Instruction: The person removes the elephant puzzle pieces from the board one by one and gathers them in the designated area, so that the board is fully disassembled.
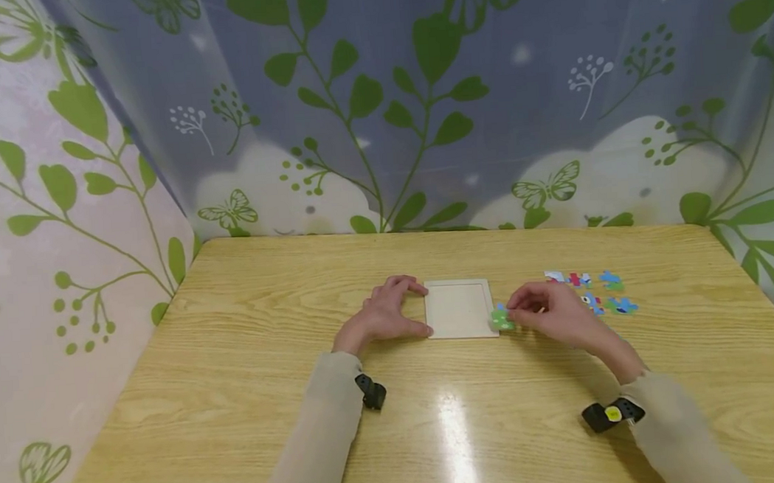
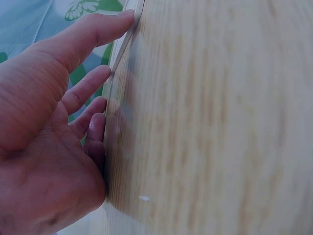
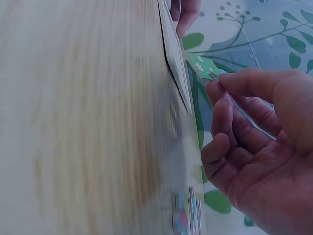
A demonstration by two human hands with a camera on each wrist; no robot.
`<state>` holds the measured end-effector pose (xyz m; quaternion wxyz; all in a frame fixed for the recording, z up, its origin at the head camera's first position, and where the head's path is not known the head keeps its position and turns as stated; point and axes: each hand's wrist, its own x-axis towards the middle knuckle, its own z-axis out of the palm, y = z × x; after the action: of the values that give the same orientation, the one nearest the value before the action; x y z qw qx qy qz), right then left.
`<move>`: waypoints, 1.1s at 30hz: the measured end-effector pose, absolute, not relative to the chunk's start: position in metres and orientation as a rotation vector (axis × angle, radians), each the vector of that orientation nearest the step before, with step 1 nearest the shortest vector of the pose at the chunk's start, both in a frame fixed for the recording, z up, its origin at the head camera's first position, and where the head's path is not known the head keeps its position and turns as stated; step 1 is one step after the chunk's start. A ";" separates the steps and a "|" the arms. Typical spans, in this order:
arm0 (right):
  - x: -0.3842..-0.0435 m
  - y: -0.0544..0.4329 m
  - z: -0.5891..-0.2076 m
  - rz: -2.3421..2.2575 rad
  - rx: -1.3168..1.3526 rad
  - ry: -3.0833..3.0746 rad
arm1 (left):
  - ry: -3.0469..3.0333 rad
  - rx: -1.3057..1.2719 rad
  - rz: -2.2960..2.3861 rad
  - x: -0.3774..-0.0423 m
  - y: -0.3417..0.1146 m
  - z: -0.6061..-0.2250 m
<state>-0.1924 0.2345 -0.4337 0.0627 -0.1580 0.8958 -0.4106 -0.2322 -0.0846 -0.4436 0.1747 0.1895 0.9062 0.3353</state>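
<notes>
A square wooden puzzle tray (image 1: 459, 311) with a raised rim lies flat on the table. My left hand (image 1: 386, 312) is at its left side, thumb at the near corner and fingertips at the far one, fingers spread. Between thumb and fingers, my right hand (image 1: 554, 312) pinches a green puzzle piece (image 1: 501, 319) with small white flowers. That piece is held tilted over the tray's right rim, as the right wrist view also shows with the green piece (image 3: 202, 66) at the fingertips.
Several loose puzzle pieces (image 1: 610, 280) in blue, red and green lie right of the tray, partly hidden behind the right hand. The wooden table (image 1: 265, 308) ends at a patterned curtain (image 1: 379, 109) at the back. Each wrist wears a black strap (image 1: 371, 392).
</notes>
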 end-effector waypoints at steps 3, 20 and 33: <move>-0.190 0.241 -0.435 -1.229 -0.468 2.727 | 2.568 0.532 0.952 -0.232 -0.085 -0.443; -0.172 0.281 -0.432 -1.259 -0.377 2.724 | 2.565 0.542 0.954 -0.233 -0.085 -0.443; -0.157 0.314 -0.426 -1.174 -0.296 2.819 | 2.571 0.538 0.975 -0.231 -0.086 -0.444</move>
<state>-0.1565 0.3138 -0.4261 0.0367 -0.0964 0.9182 -0.3824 -0.2312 -0.0858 -0.4438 0.1690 0.1894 0.9044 0.3430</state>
